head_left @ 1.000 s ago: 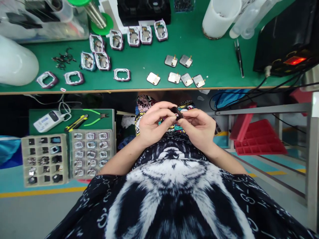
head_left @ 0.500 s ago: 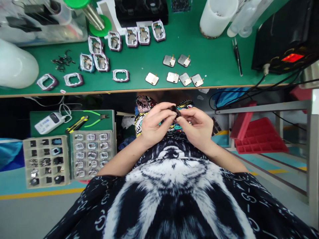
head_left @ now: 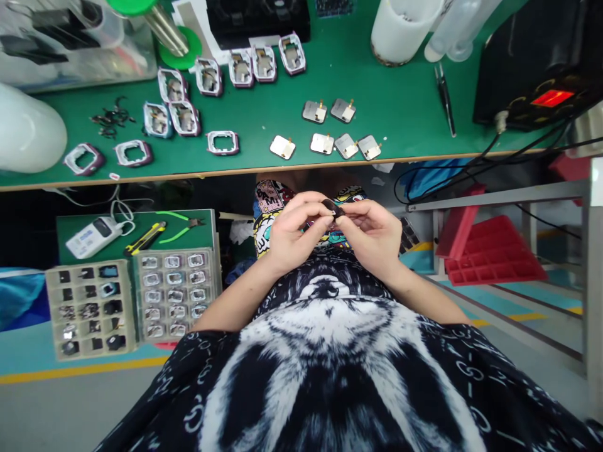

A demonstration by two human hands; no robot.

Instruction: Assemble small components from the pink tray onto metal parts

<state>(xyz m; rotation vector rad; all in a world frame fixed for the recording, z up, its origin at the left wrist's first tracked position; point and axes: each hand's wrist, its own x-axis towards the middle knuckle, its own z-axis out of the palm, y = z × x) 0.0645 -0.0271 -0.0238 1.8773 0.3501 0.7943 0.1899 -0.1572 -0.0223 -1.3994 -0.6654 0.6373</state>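
My left hand (head_left: 298,233) and my right hand (head_left: 374,237) meet over my lap, below the bench edge. Between their fingertips they pinch a small dark, rounded part (head_left: 332,208); the fingers cover much of it, so its exact kind does not show. Both hands are closed on it. On the bench in front lie several small rectangular screens (head_left: 322,143) with short ribbon tails. Left of them are several watch case frames, such as a bare frame (head_left: 223,143) near the edge and others (head_left: 184,118) with parts inside.
Tweezers (head_left: 445,100) lie right, beside a black box with a red display (head_left: 522,75). A white cup (head_left: 400,31) stands at the back. Lower left are compartment trays (head_left: 179,295), green-handled cutters (head_left: 176,235) and a yellow knife (head_left: 147,238). A solder spool (head_left: 169,34) stands behind the frames.
The view has shifted slightly, so the bench items appear a little further left. Both hands keep their pinch on the dark part, which is turned only slightly.
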